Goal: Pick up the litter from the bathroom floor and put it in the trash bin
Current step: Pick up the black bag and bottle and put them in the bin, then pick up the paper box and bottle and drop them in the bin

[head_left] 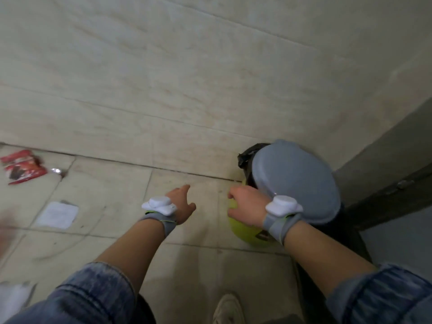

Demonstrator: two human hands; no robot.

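My right hand [245, 209] grips a yellow-green wrapper [243, 232] just left of the trash bin, close to its opening. The bin has a grey lid [301, 181] tilted open and a black liner [249, 155] showing at its far edge. My left hand [183, 204] hovers over the tiled floor with fingers apart and nothing in it. A red wrapper [22, 166] lies on the floor at the far left by the wall. A white square of paper [57, 215] lies flat on the tiles to the left of my left hand.
The bin stands in the corner between the beige tiled wall [210, 78] and a dark door frame [392, 183] on the right. More white paper [14, 298] shows at the bottom left. My white shoe [228, 309] is at the bottom edge.
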